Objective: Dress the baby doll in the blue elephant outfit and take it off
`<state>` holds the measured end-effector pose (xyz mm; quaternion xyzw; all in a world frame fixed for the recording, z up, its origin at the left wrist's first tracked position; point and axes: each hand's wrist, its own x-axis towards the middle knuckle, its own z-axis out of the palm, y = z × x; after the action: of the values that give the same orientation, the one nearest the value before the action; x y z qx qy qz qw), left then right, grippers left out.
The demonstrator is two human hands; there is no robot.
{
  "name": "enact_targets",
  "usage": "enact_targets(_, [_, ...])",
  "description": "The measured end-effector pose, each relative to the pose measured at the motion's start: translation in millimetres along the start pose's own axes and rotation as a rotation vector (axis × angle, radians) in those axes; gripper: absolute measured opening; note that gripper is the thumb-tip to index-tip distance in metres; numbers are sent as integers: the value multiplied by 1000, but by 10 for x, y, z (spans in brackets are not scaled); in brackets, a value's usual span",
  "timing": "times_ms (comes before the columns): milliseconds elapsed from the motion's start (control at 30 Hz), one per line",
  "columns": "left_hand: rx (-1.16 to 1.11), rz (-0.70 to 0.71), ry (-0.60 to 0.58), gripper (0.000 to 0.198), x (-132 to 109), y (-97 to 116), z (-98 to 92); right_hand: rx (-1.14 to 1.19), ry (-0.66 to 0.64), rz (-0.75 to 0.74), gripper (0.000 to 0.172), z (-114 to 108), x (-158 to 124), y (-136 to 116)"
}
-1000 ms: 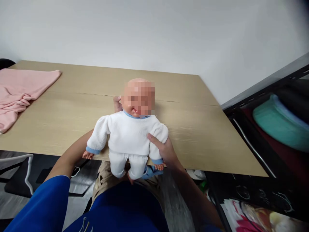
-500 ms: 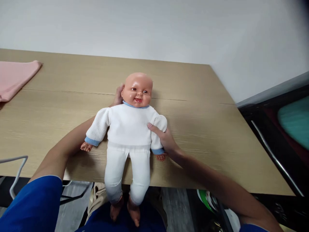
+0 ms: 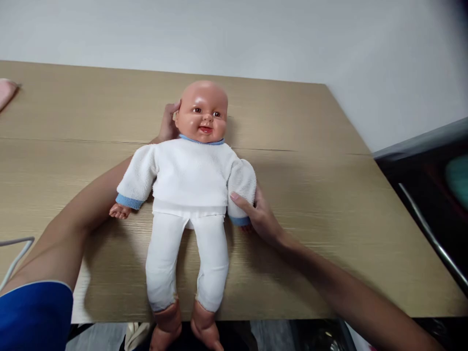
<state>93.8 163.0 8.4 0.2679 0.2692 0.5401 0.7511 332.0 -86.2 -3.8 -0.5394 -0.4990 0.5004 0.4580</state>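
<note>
A bald baby doll (image 3: 192, 178) in a white fleece top with blue collar and cuffs and white trousers is held face up over the wooden table, its bare feet past the front edge. My left hand (image 3: 168, 122) cups the side and back of the doll's head; most of its fingers are hidden behind it. My right hand (image 3: 261, 214) grips the doll's arm at the sleeve, thumb on top and the other fingers behind.
Pink cloth (image 3: 6, 92) lies at the table's far left. A white bent rod (image 3: 18, 253) stands at the lower left. A wall (image 3: 219, 39) rises behind the table (image 3: 310, 195). Dark furniture with a metal bar (image 3: 431, 234) is at the right.
The doll has moved up and slightly left in view and looks larger, carried by both hands. The view has shifted, with less of the pink cloth showing.
</note>
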Motion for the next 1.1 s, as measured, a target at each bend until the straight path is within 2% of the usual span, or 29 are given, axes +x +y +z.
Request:
enact_targets(67, [76, -53, -36, 51, -47, 61, -83, -71, 34, -36, 89, 13, -24, 36])
enact_targets(200, [111, -202, -147, 67, -173, 162, -175, -209, 107, -79, 81, 20, -75, 124])
enact_targets(333, [90, -196, -194, 67, -180, 165, -199, -257, 118, -118, 82, 11, -94, 164])
enact_targets(567, [95, -148, -53, 57, -149, 136, -146, -278, 109, -128, 79, 15, -87, 143])
enact_targets(933, [75, -5, 8, 92, -219, 134, -19, -308, 126, -170, 88, 33, -100, 130])
enact_targets(1100, [63, 30, 41, 77, -120, 93, -65, -323, 110, -191, 88, 26, -93, 136])
